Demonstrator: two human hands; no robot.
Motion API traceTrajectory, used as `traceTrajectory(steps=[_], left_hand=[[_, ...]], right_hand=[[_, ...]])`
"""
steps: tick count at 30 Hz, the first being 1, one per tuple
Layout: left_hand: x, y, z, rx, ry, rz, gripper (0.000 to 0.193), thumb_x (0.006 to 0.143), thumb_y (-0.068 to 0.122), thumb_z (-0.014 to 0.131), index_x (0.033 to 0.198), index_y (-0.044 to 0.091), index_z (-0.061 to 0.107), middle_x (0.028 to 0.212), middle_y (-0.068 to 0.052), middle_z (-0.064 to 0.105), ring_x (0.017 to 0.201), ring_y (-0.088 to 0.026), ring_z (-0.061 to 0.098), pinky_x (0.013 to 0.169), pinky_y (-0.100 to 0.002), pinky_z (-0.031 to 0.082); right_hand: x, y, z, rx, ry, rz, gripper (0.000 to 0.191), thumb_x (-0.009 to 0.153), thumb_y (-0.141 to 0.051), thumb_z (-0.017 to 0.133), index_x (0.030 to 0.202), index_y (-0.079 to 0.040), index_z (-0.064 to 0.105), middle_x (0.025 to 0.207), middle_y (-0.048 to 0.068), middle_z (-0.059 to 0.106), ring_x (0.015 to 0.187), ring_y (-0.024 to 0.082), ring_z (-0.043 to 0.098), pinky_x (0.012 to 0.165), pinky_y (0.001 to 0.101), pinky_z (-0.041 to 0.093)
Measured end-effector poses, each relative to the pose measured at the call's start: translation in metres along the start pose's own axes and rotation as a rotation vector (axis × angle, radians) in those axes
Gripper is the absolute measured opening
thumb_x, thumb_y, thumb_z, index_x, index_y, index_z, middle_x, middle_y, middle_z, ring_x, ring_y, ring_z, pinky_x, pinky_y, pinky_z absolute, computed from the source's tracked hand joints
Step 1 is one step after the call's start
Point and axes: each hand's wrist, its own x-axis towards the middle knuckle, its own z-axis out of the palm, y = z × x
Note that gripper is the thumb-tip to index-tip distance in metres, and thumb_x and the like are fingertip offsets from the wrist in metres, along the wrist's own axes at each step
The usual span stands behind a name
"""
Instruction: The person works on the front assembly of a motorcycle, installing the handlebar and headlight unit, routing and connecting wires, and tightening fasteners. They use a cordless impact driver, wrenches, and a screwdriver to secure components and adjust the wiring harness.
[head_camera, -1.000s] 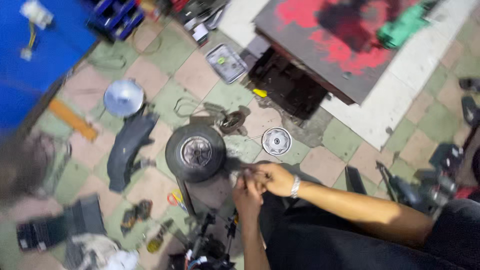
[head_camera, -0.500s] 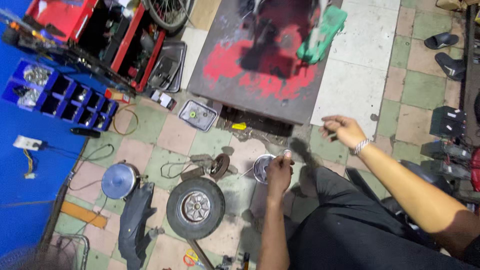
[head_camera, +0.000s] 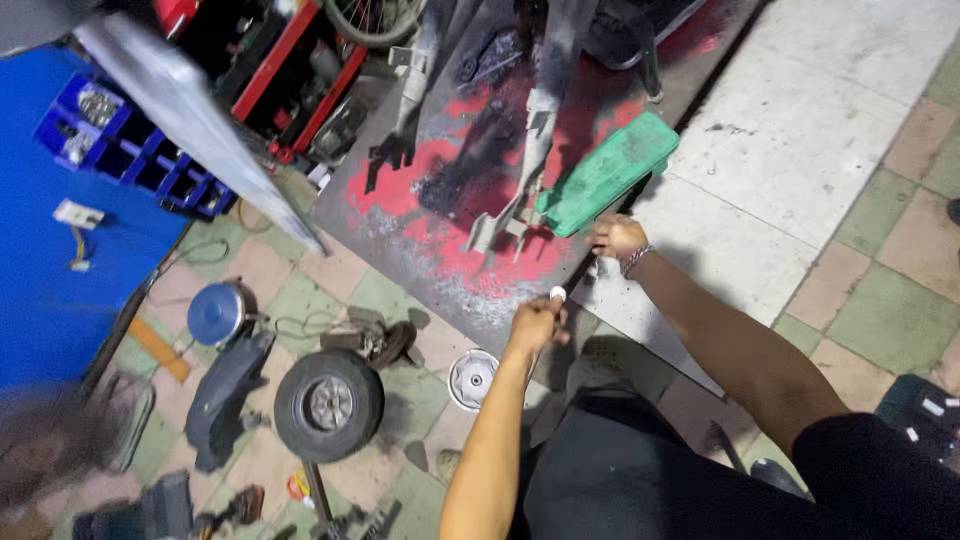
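Green case (head_camera: 607, 174) — lies on the red-stained board (head_camera: 450, 215), right hand (head_camera: 616, 236) touching its near edge, fingers loosely curled. Left hand (head_camera: 536, 323) clenched round a small white-tipped object (head_camera: 557, 293) — arm outstretched.

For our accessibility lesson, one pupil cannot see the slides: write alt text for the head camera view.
Seen from above, a person's right hand reaches a green plastic case on a dark board splashed with red paint, while the left hand holds a small white-tipped object. A small wheel, a round metal cover and scattered parts lie on the tiled floor.
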Motion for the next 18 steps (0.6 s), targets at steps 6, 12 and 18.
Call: traceTrajectory(steps=[6, 12, 18], left_hand=[[0.061, 0.08, 0.046, -0.376, 0.057, 0.087, 0.031, 0.104, 0.034, 0.053, 0.105, 0.004, 0.06, 0.091, -0.011, 0.067, 0.069, -0.023, 0.073, 0.04, -0.031, 0.042], [0.082, 0.104, 0.085, -0.622, 0.07, 0.024, 0.041, 0.106, 0.044, 0.052, 0.106, 0.004, 0.059, 0.091, -0.013, 0.07, 0.077, -0.021, 0.074, 0.047, -0.029, 0.048], [0.082, 0.125, 0.074, -0.497, 0.14, 0.335, 0.042, 0.106, 0.046, 0.053, 0.107, 0.006, 0.067, 0.096, -0.016, 0.078, 0.069, -0.017, 0.063, 0.045, -0.023, 0.041]], right_hand=[[0.026, -0.028, -0.009, -0.462, 0.218, 0.112, 0.027, 0.094, -0.015, 0.056, 0.119, -0.006, 0.063, 0.118, 0.012, 0.07, 0.108, 0.025, 0.068, 0.073, 0.0411, 0.064], [0.028, -0.033, -0.044, -0.091, 0.08, 0.222, 0.03, 0.096, -0.017, 0.049, 0.117, -0.001, 0.064, 0.118, 0.014, 0.073, 0.109, 0.026, 0.071, 0.078, 0.0384, 0.062], [0.031, -0.038, -0.069, -0.242, -0.042, -0.088, 0.034, 0.091, -0.017, 0.053, 0.12, -0.002, 0.062, 0.106, 0.016, 0.076, 0.092, 0.028, 0.073, 0.078, 0.0382, 0.059]])
